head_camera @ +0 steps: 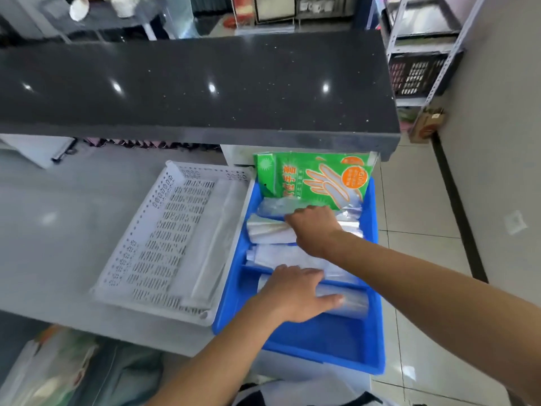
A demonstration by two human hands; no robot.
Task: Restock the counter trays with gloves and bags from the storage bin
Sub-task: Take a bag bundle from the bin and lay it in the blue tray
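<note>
A blue divided bin sits at the right end of the grey counter. Green packs of disposable gloves stand in its far compartment. My right hand is closed on a bundle of clear plastic bags in the middle of the bin. More folded bags lie just below it. My left hand lies flat, fingers spread, on a clear roll of bags in a nearer compartment. The nearest compartment holds nothing.
A white perforated tray sits left of the bin, with a long clear roll along its right side. A raised black countertop overhangs behind. Tiled floor and metal shelving are to the right. Bags lie below at bottom left.
</note>
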